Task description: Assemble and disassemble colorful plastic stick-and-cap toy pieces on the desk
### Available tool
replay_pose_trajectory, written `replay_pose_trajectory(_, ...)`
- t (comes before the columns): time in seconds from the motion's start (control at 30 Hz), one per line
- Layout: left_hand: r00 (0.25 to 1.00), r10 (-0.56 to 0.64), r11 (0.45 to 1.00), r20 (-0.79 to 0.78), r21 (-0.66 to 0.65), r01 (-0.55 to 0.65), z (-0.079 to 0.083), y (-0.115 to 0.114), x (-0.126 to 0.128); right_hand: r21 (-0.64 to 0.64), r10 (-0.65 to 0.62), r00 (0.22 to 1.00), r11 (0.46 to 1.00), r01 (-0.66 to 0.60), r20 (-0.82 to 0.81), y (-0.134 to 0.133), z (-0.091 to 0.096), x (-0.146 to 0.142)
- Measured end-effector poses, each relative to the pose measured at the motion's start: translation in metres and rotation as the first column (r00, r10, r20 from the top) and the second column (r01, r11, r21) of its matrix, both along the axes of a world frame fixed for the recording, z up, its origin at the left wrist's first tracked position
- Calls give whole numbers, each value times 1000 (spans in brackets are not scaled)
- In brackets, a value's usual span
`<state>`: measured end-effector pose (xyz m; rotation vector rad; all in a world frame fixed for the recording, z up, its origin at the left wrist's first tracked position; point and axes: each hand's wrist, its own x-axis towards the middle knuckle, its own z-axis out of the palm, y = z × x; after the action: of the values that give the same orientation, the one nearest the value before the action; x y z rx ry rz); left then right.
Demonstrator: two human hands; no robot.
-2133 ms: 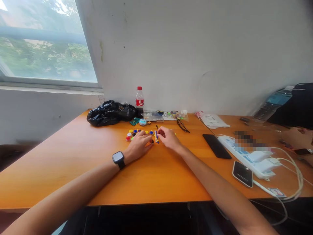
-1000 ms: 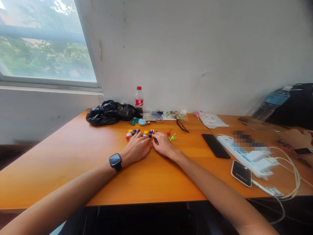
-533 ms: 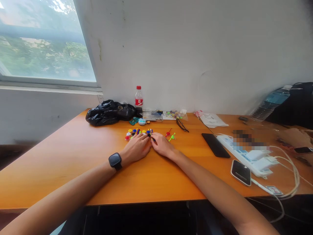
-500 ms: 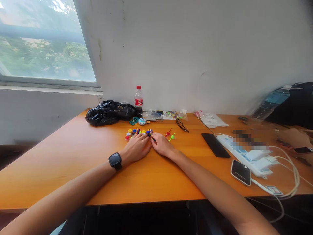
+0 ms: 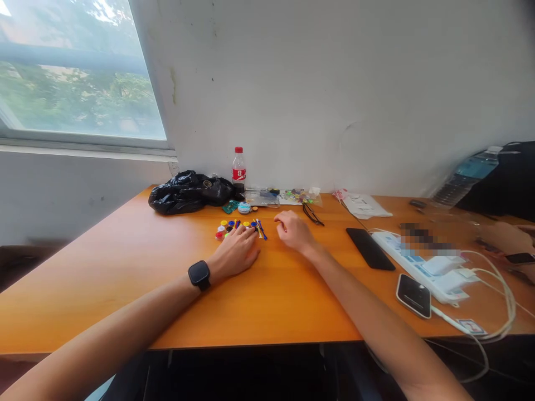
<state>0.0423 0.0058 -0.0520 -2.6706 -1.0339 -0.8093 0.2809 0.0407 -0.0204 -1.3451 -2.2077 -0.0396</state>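
My left hand (image 5: 237, 249), a black watch (image 5: 199, 274) on its wrist, lies palm down with fingers stretched forward over a cluster of small coloured plastic pieces. Round caps show around its fingertips, among them a red cap (image 5: 219, 236), a white cap (image 5: 220, 229) and a yellow cap (image 5: 246, 224). Just right of those fingertips lie thin blue and yellow sticks (image 5: 261, 229). My right hand (image 5: 296, 233) rests on the table farther right, apart from the cluster, its fingers curled inward. Its fingertips are mostly hidden, so what they hold, if anything, cannot be made out.
Behind the pieces stand a cola bottle (image 5: 238, 170), a black plastic bag (image 5: 188, 192) and a round tin (image 5: 244, 208). Black tweezers (image 5: 312, 214) lie beyond my right hand. Farther right are a black phone (image 5: 370, 249), a white power strip (image 5: 422, 267) with cables, and another phone (image 5: 413, 295).
My right hand has moved right, away from my left hand, uncovering the blue and yellow sticks. The red and green pieces seen there before are now hidden behind it. My left hand stays put.
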Motion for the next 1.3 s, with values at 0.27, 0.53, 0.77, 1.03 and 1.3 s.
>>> replay_pose_trajectory(0.27,918,-376,926,-126,-74,369,15,-23,11,-127,-113,969,981,144,222,13,-3,36)
replay_pose_trajectory(0.53,940,-337,941,-51,-52,334,15,-15,4,69,-66,982,996,54,177,10,6,30)
replay_pose_trajectory(0.77,942,-203,978,266,3,210,14,-16,5,-59,148,901,981,-187,-408,-7,11,0)
replay_pose_trajectory(1.03,910,-222,967,349,-39,251,18,-11,0,-383,98,583,665,-641,-807,-19,-10,-37)
replay_pose_trajectory(1.3,893,-229,951,388,-106,290,11,-5,1,-513,18,672,632,-581,-740,-20,-14,-37)
